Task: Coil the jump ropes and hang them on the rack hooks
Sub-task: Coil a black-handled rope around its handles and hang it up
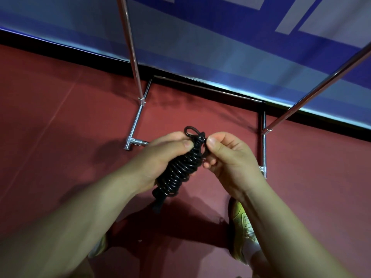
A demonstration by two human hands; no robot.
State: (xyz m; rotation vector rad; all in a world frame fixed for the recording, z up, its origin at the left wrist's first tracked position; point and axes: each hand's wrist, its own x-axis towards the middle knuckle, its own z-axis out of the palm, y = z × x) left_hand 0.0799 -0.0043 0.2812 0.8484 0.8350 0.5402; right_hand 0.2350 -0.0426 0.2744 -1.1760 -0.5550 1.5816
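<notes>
The coiled rope (181, 168) was gripped in the left hand (166, 155), its long axis tilted up and away. The right hand (226, 157) pinched its top end, beside the small loop (190, 131).

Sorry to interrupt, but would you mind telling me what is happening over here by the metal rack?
A person is bundling a black jump rope. The left hand grips the tightly wound coil, while the right hand pinches the rope near the small loop at its top end. The bundle is held above the red floor, in front of the metal rack, and is not yet hung. No hooks are visible in this view.
</notes>
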